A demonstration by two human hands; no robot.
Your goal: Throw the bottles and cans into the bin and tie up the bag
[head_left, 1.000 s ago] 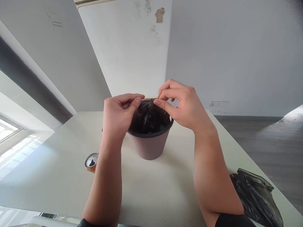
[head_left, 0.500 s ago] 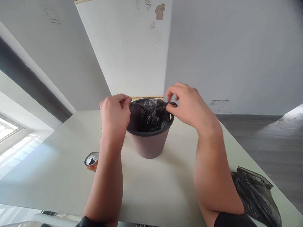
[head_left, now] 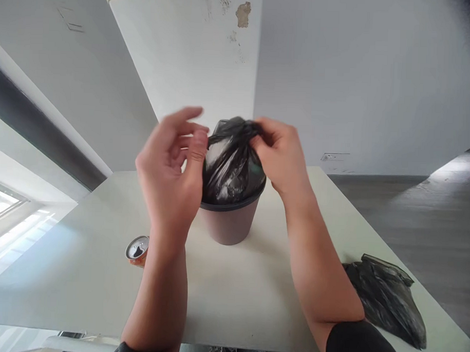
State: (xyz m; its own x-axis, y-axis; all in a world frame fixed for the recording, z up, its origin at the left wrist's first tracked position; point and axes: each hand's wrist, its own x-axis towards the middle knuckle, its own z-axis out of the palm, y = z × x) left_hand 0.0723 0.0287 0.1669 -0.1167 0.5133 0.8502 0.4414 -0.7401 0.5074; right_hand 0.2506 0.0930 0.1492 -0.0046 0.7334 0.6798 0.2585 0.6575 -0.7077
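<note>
A black plastic garbage bag bulges up out of a brownish-mauve trash bin with a dark rim. Its gathered, twisted top is pinched between the thumb and fingers of my right hand, above the bin's right side. To the left, my left hand has its fingers apart, with the thumb beside a loose end of the bag. Whether that thumb touches the plastic is hard to make out. The bag's lower part is hidden inside the bin.
An orange drink can with an opened top stands left of my left forearm on the pale table. Another crumpled black plastic bag lies at the table's right edge. Behind the table rises a wall.
The bag's knotted top has risen above the bin rim with my right hand. My left hand has gone from pinching a bag end to spread fingers, and is higher.
</note>
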